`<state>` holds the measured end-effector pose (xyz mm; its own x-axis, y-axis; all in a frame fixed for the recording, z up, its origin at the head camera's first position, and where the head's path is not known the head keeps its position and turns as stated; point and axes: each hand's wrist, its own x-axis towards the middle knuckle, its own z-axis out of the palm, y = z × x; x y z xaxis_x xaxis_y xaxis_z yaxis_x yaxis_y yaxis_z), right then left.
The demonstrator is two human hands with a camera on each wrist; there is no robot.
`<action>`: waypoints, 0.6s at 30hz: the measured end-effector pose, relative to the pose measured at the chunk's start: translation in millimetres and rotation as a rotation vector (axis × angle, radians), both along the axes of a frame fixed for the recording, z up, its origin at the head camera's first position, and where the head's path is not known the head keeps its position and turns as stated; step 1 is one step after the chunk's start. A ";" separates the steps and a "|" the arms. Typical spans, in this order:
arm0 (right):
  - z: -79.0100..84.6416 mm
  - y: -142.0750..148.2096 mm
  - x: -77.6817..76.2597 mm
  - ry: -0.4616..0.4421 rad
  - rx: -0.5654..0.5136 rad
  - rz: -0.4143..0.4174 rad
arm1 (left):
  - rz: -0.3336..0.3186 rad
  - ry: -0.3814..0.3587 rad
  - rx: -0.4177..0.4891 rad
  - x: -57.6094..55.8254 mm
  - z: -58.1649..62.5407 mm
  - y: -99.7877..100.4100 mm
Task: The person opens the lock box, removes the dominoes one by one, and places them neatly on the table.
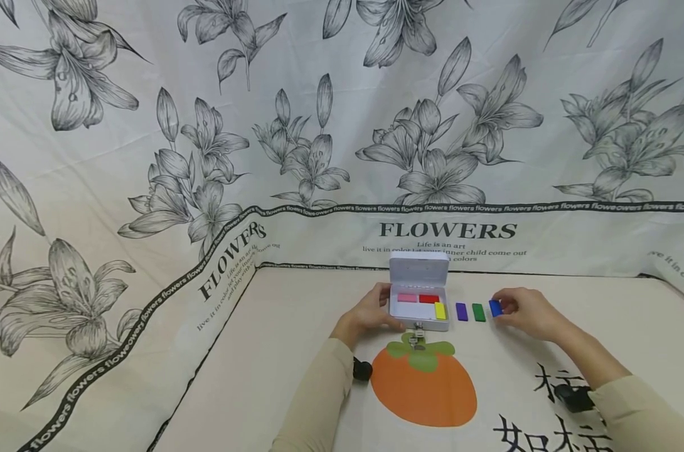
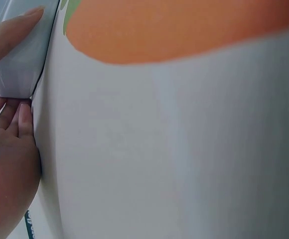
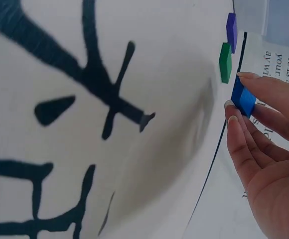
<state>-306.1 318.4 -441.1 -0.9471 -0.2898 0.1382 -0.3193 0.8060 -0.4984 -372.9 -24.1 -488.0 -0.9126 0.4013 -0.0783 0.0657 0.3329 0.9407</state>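
Observation:
A white metal box [image 1: 418, 324] with its lid raised stands on the table, holding a pink block [image 1: 406, 298], a red block [image 1: 429, 299] and a yellow block [image 1: 440, 311]. My left hand [image 1: 371, 309] grips the box's left side, thumb along the front and fingers behind it, as the left wrist view also shows. Between thumb and fingertips my right hand [image 1: 527, 312] pinches a blue block [image 3: 243, 97], to the right of the box. A purple block [image 1: 462, 312] and a green block [image 1: 479, 312] lie in a row between the box and that hand.
The pale table cloth carries a printed orange persimmon [image 1: 423, 389] in front of the box and black characters [image 1: 551, 433] at the right front. A flower-printed curtain [image 1: 342, 125] rises behind and on the left.

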 end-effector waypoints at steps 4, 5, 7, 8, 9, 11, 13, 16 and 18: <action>-3.9 7.2 -3.3 -0.014 0.010 0.001 | -0.005 0.005 0.001 -1.4 -0.2 -0.6; -4.9 8.4 -4.2 -0.019 0.014 0.000 | -0.008 0.008 0.000 -1.4 -0.2 -0.7; -6.4 9.6 -5.6 -0.027 0.018 -0.001 | -0.011 0.010 0.001 -1.3 -0.5 -0.9; -7.2 10.0 -6.4 -0.033 0.019 -0.002 | -0.012 0.011 0.002 -0.9 -0.3 -1.0; -8.1 10.3 -7.4 -0.037 0.020 -0.002 | -0.013 0.012 0.002 -0.5 0.0 -1.0; -9.7 10.4 -9.2 -0.041 0.021 -0.005 | -0.013 0.015 0.002 0.1 0.5 -1.0; -11.5 10.3 -11.3 -0.042 0.025 -0.006 | -0.016 0.019 0.005 0.5 1.0 -1.0; -13.3 9.4 -13.4 -0.035 0.028 -0.002 | -0.020 0.024 0.009 0.7 1.2 -1.1; -14.0 8.8 -14.5 -0.033 0.027 -0.004 | -0.022 0.026 0.014 0.8 1.2 -1.1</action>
